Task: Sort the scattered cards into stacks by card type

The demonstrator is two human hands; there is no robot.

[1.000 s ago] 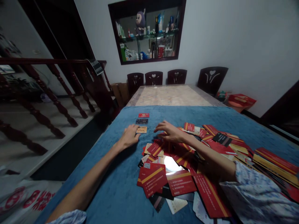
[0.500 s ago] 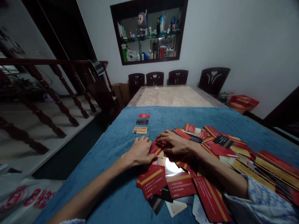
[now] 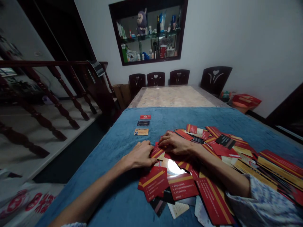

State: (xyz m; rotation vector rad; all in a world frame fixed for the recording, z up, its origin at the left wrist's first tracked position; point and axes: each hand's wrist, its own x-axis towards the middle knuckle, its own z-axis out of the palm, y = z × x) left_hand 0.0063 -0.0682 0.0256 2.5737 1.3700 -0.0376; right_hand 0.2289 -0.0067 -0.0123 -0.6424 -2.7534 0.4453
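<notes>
A person's two bare hands reached over a bench (image 3: 175,96) partly covered by a blue cloth (image 3: 111,186); on the clock face used here, twelve o'clock pointed away from the person. A loose heap of cards (image 3: 183,186), mostly red with yellow stripes, some black, gold or white, spread from four to six o'clock on the cloth.

The left hand (image 3: 141,155) lay palm down at the heap's nine o'clock edge, beside a red striped card (image 3: 157,153). Its fingers were bent; whether they grasped a card could not be told. The right hand (image 3: 177,143) rested over the heap at the left hand's two o'clock, its fingers curled down onto red cards; any grip beneath them was hidden. A bright glare shone among the cards at its six o'clock.

At twelve o'clock from the left hand, three separate cards lay in a column: a gold card (image 3: 141,131) nearest, then a black card (image 3: 143,123), then a small red card (image 3: 145,117) farthest. Beyond the bench, around twelve o'clock, stood dark chairs (image 3: 155,79) below a wall cabinet (image 3: 151,37).
</notes>
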